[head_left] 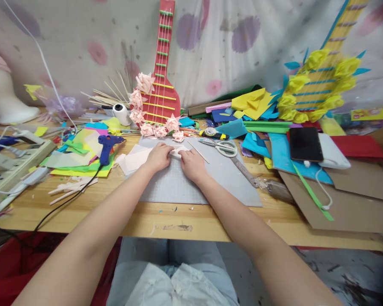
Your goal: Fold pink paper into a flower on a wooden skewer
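Note:
Both my hands rest on a grey cutting mat (191, 187) at the middle of the wooden table. My left hand (158, 156) and my right hand (193, 165) have their fingers curled and pinch a small piece of pale pink paper (178, 150) between them. More pale pink sheets (134, 159) lie just left of my left hand. A thin wooden stick (198, 152) lies beside my right hand. White-handled scissors (222, 148) sit just beyond it on the mat.
A blue glue gun (107, 146) lies on coloured paper at left. A red cardboard guitar (161, 72) with pink paper flowers leans on the wall. A yellow flowered guitar (319, 91), a black phone (304, 143), a metal ruler (245, 171) and cardboard (344, 204) fill the right.

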Demonstrator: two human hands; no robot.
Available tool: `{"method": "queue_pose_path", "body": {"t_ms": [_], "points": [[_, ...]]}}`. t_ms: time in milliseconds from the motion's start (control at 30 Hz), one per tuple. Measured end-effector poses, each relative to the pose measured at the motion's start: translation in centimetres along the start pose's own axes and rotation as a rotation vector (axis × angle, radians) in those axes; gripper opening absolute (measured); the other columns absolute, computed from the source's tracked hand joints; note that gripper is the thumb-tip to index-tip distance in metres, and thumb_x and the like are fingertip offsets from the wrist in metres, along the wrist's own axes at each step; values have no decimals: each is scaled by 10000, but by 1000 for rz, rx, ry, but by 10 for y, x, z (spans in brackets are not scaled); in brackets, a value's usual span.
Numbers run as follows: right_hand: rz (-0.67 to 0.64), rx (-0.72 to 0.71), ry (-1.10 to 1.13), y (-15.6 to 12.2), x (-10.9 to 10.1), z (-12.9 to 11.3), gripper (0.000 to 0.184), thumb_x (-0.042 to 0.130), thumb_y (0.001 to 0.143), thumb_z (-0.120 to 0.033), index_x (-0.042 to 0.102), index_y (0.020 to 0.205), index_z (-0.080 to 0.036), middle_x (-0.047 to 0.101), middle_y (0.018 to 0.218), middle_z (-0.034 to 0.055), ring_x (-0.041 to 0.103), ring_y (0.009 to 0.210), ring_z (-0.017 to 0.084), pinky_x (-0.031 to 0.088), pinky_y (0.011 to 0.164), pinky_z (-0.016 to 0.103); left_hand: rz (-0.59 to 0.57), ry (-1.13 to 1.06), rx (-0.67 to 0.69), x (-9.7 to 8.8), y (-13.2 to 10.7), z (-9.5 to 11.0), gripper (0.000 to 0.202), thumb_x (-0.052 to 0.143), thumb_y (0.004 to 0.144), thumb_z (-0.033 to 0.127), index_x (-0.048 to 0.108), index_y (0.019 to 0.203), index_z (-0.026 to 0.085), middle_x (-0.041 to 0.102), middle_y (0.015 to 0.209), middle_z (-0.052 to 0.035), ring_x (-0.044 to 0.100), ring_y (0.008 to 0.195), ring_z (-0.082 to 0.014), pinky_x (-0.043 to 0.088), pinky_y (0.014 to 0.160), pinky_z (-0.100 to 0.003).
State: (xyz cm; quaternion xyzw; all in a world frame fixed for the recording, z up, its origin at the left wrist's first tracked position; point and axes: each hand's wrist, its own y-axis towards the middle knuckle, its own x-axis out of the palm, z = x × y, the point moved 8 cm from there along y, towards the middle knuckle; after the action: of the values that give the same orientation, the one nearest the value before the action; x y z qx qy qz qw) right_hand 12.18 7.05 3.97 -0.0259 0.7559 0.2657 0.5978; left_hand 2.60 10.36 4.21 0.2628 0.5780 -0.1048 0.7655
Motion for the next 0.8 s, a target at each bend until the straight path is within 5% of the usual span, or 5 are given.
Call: {"method": "queue_pose_path", "body": {"t_ms": [333, 800], "points": [[44, -106, 240, -7, -14, 23, 273, 450, 798, -155, 577, 1030, -219, 648, 887, 26, 474, 875, 170, 373, 716, 261, 140, 61, 10, -9, -25, 9, 279, 458, 754, 209, 602, 992, 194, 604, 863, -70, 512, 902, -199, 387, 801, -342], [-80, 138, 400, -12, 5, 25, 271, 503, 771, -223, 537, 1039, -216, 644, 849, -5, 520, 784, 121, 372, 728, 245, 133, -151, -214, -6, -46, 6, 336, 474, 755, 232, 537, 1084, 204, 630, 929, -32, 467, 955, -202, 369, 848, -330]]}}
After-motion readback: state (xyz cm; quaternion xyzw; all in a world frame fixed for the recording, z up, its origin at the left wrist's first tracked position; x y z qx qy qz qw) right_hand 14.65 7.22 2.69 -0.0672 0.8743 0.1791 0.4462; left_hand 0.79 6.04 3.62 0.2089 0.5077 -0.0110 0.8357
